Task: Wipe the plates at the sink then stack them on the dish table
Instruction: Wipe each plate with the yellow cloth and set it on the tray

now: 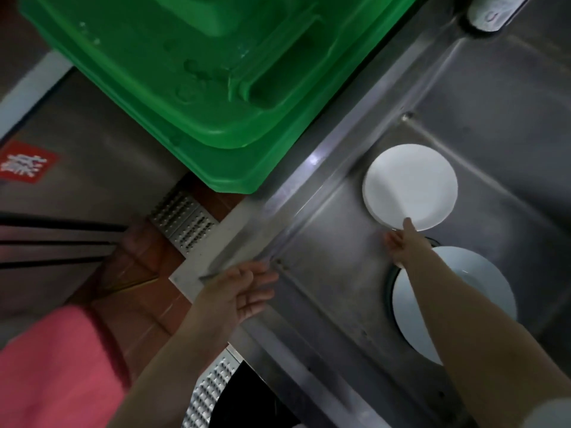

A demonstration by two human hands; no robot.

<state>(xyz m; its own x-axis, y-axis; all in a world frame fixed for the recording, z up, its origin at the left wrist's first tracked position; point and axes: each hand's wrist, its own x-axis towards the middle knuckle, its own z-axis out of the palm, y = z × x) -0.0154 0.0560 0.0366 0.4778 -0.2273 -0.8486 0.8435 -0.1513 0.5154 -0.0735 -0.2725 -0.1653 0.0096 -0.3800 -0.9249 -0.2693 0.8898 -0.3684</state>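
The right hand (401, 245) reaches down into the stainless steel sink (327, 242), its forefinger stretched straight so the tip touches the near rim of the small white plate stack (409, 186) lying on the sink floor just beyond the fingers; the other fingers (390, 240) look loosely spread and grasp nothing, though motion blur leaves their exact pose unclear. Back behind those fingers, partly under the right forearm, a larger white plate (463, 291) lies over the round drain opening. The left hand (244, 291) hovers at the sink's front rim, palm turned up, fingers straight and released, holding nothing. Beyond the left fingers, a stack of green plastic crates (191, 88) sits beside the sink. Past the sink's edge lie red floor tiles (139, 267) with a perforated metal drain grate (182, 220). No cloth or sponge is in view, and no dish desk can be made out. Judging from this, the task seems near its beginning: every plate in view lies in the sink, none visibly wiped or stacked elsewhere. What remains is to pick up a plate, wipe it, carry it over, and repeat for the others.
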